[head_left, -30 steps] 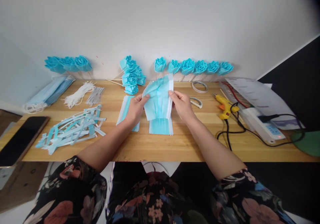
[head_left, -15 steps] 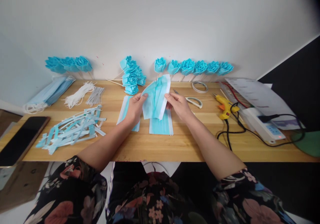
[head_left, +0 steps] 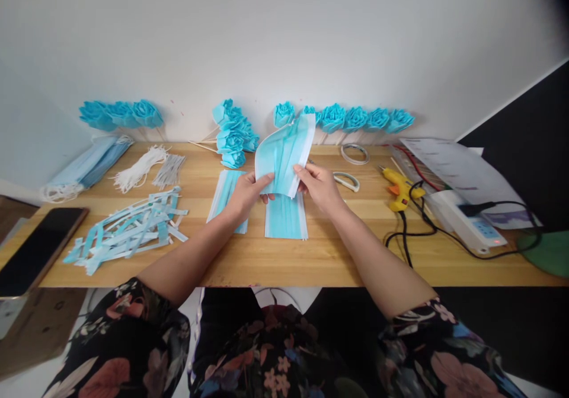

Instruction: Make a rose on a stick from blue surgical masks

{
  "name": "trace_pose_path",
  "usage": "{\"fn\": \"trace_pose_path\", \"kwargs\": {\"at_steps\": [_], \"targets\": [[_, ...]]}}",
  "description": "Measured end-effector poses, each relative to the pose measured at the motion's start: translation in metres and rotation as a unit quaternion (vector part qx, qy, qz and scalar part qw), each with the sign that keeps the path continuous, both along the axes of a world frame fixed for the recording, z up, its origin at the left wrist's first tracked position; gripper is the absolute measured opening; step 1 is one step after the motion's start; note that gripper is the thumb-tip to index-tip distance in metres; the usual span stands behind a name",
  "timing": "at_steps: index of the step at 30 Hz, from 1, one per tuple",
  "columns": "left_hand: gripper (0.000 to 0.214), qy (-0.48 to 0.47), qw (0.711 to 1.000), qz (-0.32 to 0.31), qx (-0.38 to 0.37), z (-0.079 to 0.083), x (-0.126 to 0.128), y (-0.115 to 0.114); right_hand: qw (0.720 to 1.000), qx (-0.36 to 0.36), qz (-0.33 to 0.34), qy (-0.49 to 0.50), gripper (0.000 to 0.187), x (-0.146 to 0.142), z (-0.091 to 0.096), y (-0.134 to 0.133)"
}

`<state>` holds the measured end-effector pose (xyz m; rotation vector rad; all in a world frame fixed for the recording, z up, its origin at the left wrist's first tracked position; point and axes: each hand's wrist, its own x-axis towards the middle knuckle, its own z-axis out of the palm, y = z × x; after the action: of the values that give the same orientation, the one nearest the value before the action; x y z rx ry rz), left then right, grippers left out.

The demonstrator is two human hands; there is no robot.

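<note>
Between my hands a light blue face mask sheet [head_left: 284, 152] with white edges is held up, its top curling. My left hand [head_left: 249, 193] pinches its lower left part, thumb in front. My right hand [head_left: 317, 184] grips the white right edge between thumb and fingers. Under the raised sheet lies another blue mask sheet [head_left: 286, 217] on the wooden table [head_left: 284, 267]. To its left lies a second flat stack of mask sheets [head_left: 220, 202], partly hidden by my left hand. A pair of scissors [head_left: 347, 180] rests just beyond my right hand, blades mostly hidden.
Blue mask-fabric flowers [head_left: 355, 119] line the wall. At left are whole masks [head_left: 86, 164], white ear loops [head_left: 141, 166], nose wires [head_left: 169, 170], cut strips [head_left: 133, 226] and a phone [head_left: 40, 250]. A yellow glue gun [head_left: 400, 189], tape roll [head_left: 354, 153] and power strip [head_left: 471, 223] are right.
The held sheet has risen and tilted, its top now overlapping a flower at the wall. My left hand has shifted slightly right and down to its lower part.
</note>
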<state>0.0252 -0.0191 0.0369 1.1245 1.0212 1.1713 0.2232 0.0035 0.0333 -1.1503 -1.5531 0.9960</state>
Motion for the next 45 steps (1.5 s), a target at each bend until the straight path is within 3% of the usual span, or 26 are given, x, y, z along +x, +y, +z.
{"fn": "trace_pose_path", "kwargs": {"at_steps": [9, 17, 23, 32, 35, 38, 42, 45], "targets": [[0.039, 0.019, 1.0, 0.009, 0.022, 0.001, -0.002, 0.0, 0.997, 0.052, -0.043, 0.031, 0.059, 0.0, 0.002, -0.002], [0.043, 0.025, 0.999, 0.006, 0.019, 0.002, -0.002, 0.0, 0.997, 0.05, -0.055, 0.031, 0.06, 0.0, 0.004, -0.003], [0.049, 0.039, 0.999, 0.006, 0.032, -0.002, -0.004, 0.0, 0.997, 0.055, -0.034, 0.032, 0.059, -0.002, 0.001, -0.003], [0.047, 0.046, 0.999, 0.013, -0.022, -0.003, -0.002, -0.002, 0.998, 0.05, 0.022, 0.019, 0.05, -0.007, 0.008, -0.006], [0.046, 0.057, 0.998, -0.021, -0.032, 0.0, -0.001, -0.005, 0.992, 0.025, 0.045, 0.113, 0.037, -0.008, 0.007, -0.003], [0.039, 0.081, 0.991, -0.091, -0.05, 0.003, -0.001, -0.009, 0.981, -0.009, 0.025, 0.193, 0.048, -0.008, 0.009, -0.002], [0.029, 0.113, 0.976, -0.176, -0.065, 0.008, -0.003, -0.014, 0.968, -0.111, 0.009, 0.225, 0.045, -0.004, 0.017, -0.003], [0.025, 0.124, 0.962, -0.237, -0.057, 0.013, -0.005, -0.016, 0.961, -0.135, -0.024, 0.24, 0.047, 0.0, 0.018, -0.002]]}}
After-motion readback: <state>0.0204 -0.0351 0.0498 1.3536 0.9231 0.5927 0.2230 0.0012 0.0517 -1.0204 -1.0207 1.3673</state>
